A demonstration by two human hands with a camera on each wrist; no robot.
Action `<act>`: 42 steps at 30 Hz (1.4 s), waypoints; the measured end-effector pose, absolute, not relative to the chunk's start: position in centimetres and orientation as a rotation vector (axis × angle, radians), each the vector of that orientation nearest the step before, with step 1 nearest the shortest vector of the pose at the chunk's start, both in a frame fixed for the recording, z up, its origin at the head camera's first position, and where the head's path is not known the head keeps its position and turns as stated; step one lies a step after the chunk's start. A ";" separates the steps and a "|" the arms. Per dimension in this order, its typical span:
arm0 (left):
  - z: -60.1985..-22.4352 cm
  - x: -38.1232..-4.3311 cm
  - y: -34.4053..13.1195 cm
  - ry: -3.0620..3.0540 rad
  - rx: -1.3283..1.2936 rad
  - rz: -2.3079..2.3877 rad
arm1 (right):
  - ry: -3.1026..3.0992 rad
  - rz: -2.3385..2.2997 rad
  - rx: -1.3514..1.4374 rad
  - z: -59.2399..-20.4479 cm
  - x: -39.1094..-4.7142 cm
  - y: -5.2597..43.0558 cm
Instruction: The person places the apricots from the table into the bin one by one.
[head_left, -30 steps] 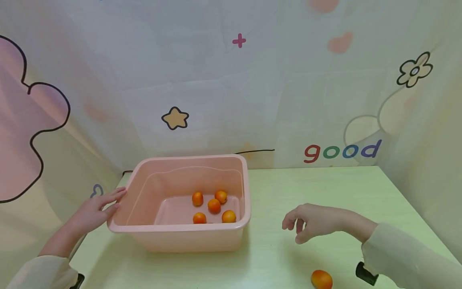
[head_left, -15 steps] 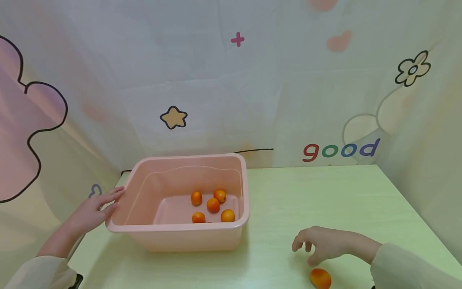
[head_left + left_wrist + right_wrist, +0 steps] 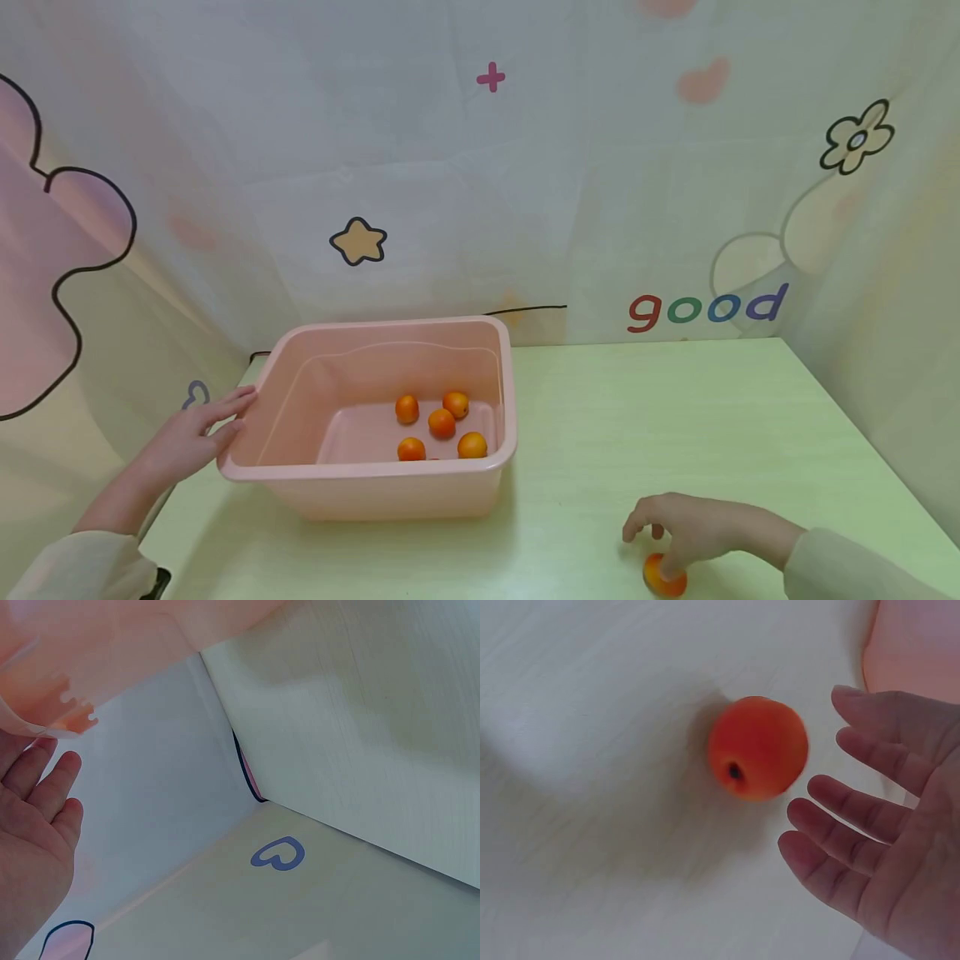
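Observation:
At the left end of the pink plastic tub point(image 3: 390, 498), my left hand point(image 3: 187, 442) touches the rim with fairly straight fingers. In the left wrist view, the fingertips meet the underside of the tub's rim point(image 3: 30, 729). Over toward the right front of the table, my right hand point(image 3: 701, 525) hovers at a lone orange-red fruit point(image 3: 654, 583), its thumb overlapping the fruit in the head view. From the right wrist, the fruit point(image 3: 759, 746) shows a dark spot, with a gap between it and the spread, slightly bent fingers point(image 3: 832, 847).
Several orange fruits point(image 3: 442, 423) lie inside the tub, toward its right half; the front rim partly hides some. A printed curtain point(image 3: 450, 183) stands behind the pale green table point(image 3: 600, 400) and along both sides.
My right hand has moved down and a little right, reaching the lone fruit. The left hand stays at the tub's rim; the whole scene shifts slightly with the head.

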State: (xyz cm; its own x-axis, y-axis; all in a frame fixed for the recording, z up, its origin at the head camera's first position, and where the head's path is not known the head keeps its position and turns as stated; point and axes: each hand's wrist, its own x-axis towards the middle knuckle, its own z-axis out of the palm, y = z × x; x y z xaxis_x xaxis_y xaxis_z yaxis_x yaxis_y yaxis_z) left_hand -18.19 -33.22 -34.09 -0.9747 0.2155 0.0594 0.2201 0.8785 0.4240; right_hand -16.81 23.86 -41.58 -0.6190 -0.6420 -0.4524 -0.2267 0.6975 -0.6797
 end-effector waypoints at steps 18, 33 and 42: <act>-34.2 -18.2 -33.3 -3.041 -0.344 -0.692 | 2.216 -0.734 -0.771 -43.8 -16.3 24.6; -34.0 -18.1 -33.3 -3.037 -0.343 -0.708 | 2.281 -0.728 -0.930 -41.2 -17.6 23.1; -34.1 -18.2 -33.3 -3.040 -0.338 -0.703 | 2.307 -0.672 -0.973 -37.8 -19.1 21.4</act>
